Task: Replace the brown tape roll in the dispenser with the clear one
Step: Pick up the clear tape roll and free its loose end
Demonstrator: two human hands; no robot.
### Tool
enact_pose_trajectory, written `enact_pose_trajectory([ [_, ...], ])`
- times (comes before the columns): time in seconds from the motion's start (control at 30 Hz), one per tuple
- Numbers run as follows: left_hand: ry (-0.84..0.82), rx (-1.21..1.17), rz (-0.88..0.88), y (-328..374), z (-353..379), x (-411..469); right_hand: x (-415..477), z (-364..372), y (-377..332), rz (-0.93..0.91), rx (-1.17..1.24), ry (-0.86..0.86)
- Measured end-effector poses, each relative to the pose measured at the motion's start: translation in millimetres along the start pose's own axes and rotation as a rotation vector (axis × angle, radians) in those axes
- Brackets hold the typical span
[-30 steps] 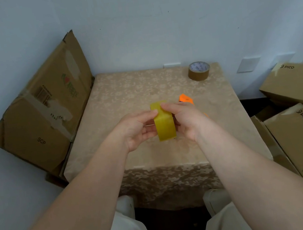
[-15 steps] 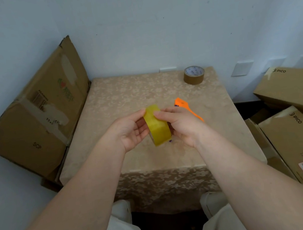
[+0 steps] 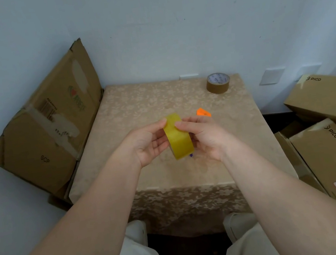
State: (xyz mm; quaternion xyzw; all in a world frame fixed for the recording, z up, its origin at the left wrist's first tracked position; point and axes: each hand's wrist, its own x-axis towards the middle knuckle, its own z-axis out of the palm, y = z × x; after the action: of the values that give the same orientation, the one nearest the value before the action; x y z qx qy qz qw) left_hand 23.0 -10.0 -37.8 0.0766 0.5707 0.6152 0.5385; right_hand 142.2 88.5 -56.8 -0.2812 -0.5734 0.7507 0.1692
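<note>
**Clear roll up in both hands, brown roll parked at the back**

So the clear tape roll (image 3: 178,136) (looks yellowish, honestly) is held up over the middle of the worktop (image 3: 138,107), right around the centre of the frame. It's standing on edge, so we see the outer band of tape facing us, and its hole axis runs roughly left-right, tipped a bit so the top leans toward the upper left. Left hand (image 3: 148,144) is curled around the left side with fingertips on the top edge; right hand (image 3: 204,136) is closed on the right side, index finger laid across the band. Both hands have hold of the roll, neither is wide open.

Just behind the right hand an orange bit of the dispenser (image 3: 203,112) pokes out; the rest is hidden, so I can't tell how it lies. A tiny purple something shows under the roll, can't tell what.

The brown tape roll (image 3: 218,83) lies flat at the upper right corner of the worktop, hole up, printed core label too small to read.

Writing: the folded cardboard (image 3: 49,131) leaning at the left says "SCP" plus a barcode. The boxes (image 3: 334,147) on the right read "PICO" and "UN 3481".
</note>
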Motion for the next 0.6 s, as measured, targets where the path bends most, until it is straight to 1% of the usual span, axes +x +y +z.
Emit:
enact_pose_trajectory([
  [0.13, 0.039, -0.105, -0.044, 0, -1, 1, -2, -4, 4, -0.015, -0.034, -0.059],
  [0.33, 0.087, -0.158, -0.134, 0, -6, 4, -3, -9, 5, -0.02, -0.083, -0.159],
  [0.5, 0.114, -0.341, -0.212, 2, -12, 6, -6, -11, -2, -0.036, -0.162, -0.231],
  [0.6, 0.131, -0.32, -0.228, 2, -13, 5, -7, -10, -2, -0.046, -0.199, -0.221],
])
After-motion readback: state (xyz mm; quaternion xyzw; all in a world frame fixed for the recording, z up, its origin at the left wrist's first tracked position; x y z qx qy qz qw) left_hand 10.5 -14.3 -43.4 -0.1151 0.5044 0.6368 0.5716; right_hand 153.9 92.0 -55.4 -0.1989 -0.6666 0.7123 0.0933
